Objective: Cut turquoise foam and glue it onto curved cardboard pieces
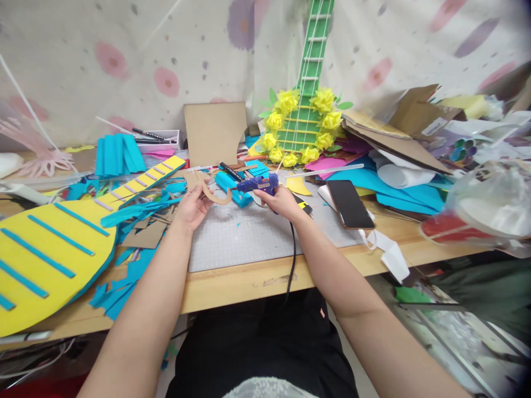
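Observation:
My left hand (194, 207) pinches a curved, hook-shaped strip of brown cardboard (219, 199) above the grey cutting mat (232, 243). In my right hand (282, 202) is a blue hot glue gun (259, 184), its nozzle pointing left at the end of the cardboard curve. Whether the nozzle touches the cardboard I cannot tell. A black cord (292, 260) runs down from the glue gun over the table's front edge. Just behind the two hands lies a rolled piece of blue paper (234, 190) with a black pen (229, 171) beside it.
A yellow guitar-shaped craft (53, 249) with blue strips lies left, among blue paper scraps (128, 282). A green one (305, 119) with yellow paper flowers leans at the back. To the right are a phone (350, 204), stacked cardboard (398, 138) and a plastic-wrapped red tub (456, 221).

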Tool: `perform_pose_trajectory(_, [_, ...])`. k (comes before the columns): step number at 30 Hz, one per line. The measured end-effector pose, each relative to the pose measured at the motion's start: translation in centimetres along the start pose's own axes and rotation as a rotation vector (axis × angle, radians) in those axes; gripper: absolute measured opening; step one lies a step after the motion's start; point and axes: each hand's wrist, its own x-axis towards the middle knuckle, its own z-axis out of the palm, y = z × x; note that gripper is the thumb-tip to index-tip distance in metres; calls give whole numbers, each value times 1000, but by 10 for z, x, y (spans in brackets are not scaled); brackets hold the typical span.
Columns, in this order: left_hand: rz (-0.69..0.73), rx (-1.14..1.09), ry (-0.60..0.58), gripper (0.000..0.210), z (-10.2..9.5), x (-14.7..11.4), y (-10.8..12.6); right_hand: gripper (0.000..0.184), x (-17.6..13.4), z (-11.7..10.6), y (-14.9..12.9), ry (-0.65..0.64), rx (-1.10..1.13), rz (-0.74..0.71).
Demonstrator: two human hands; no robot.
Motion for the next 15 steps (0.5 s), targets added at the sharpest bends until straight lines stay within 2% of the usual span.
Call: perform_pose_trajectory(15, [35,14,-13,16,-9,6,-2,47,-1,-4,0,-38,-4,-13])
